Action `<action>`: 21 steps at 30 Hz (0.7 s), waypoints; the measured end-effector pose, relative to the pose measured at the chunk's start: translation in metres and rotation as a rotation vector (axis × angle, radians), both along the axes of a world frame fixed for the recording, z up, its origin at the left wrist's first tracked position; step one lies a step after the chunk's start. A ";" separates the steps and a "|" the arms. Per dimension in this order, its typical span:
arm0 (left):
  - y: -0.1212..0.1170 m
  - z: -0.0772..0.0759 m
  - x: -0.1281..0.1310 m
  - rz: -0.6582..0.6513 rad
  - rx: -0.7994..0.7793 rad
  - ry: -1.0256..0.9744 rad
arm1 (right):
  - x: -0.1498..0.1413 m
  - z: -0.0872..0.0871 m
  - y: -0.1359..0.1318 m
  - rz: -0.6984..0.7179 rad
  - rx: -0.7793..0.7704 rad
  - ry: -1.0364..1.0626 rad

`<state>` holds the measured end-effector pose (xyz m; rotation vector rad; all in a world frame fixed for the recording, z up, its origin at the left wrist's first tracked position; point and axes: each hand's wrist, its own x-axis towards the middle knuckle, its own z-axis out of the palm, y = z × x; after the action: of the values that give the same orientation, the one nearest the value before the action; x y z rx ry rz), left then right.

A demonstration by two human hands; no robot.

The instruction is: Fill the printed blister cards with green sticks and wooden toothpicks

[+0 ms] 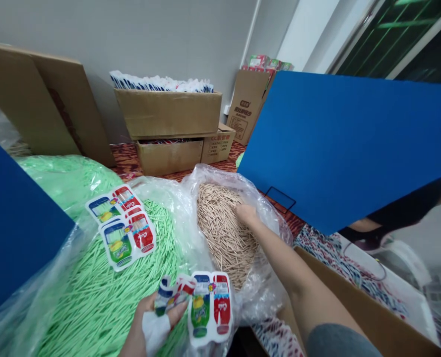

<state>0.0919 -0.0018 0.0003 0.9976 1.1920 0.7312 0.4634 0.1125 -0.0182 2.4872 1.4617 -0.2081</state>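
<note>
Left fingers (178, 312) pinch packaging (185, 286), right fingers (240, 212) touch brown sticks (218, 228).

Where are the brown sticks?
Head view, just right of centre: the brown sticks lie in a clear bag, right of the green sticks, right hand at their edge.

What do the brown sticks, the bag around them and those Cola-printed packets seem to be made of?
Brown sticks: matte and opaque; perhaps candy or plastic, the look leaves it open.
Bag: thin, clear plastic film, judging by its shiny, see-through folds.
Packets: probably smooth plastic film, given the clear-looking windows above the printing.
</note>
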 end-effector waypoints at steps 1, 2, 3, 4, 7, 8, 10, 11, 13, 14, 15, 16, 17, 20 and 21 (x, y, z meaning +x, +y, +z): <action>-0.001 0.001 0.001 -0.034 0.009 -0.008 | 0.001 0.002 -0.004 -0.005 0.012 0.020; -0.001 0.001 0.002 -0.075 0.012 -0.019 | 0.001 0.005 -0.009 -0.007 0.026 0.044; -0.002 0.001 0.003 -0.103 0.011 -0.033 | 0.001 0.007 -0.014 -0.008 0.040 0.074; -0.003 0.000 0.005 -0.115 0.011 -0.052 | 0.001 0.009 -0.019 -0.007 0.055 0.111; -0.006 0.000 0.009 -0.177 -0.008 -0.125 | -0.001 0.016 -0.033 0.002 0.107 0.264; -0.006 0.001 0.011 -0.185 -0.011 -0.151 | -0.002 0.018 -0.038 0.009 0.123 0.332; -0.006 0.004 0.014 -0.162 -0.010 -0.219 | -0.008 0.019 -0.049 0.027 0.144 0.494; -0.005 0.007 0.016 -0.141 -0.013 -0.262 | -0.012 0.019 -0.054 0.037 0.148 0.584; 0.001 0.014 0.022 -0.097 -0.012 -0.364 | -0.023 0.018 -0.067 0.057 0.139 0.764; 0.006 0.018 0.027 -0.089 -0.006 -0.415 | -0.029 0.016 -0.074 0.067 0.125 0.845; 0.011 0.022 0.033 -0.094 0.007 -0.456 | -0.036 0.015 -0.081 0.079 0.108 0.911; 0.017 0.026 0.039 -0.093 0.020 -0.485 | -0.043 0.015 -0.088 0.091 0.088 0.989; 0.023 0.029 0.047 -0.102 0.034 -0.521 | -0.051 0.014 -0.093 0.097 0.059 1.094; 0.037 0.032 0.072 -0.148 0.061 -0.600 | -0.073 0.017 -0.105 0.065 -0.064 1.546; 0.039 0.031 0.080 -0.168 0.066 -0.612 | -0.081 0.018 -0.108 0.046 -0.101 1.691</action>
<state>0.1720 0.0375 0.0309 0.8287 0.5498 0.8640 0.3827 0.0050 0.0001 1.8722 1.6586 -2.6632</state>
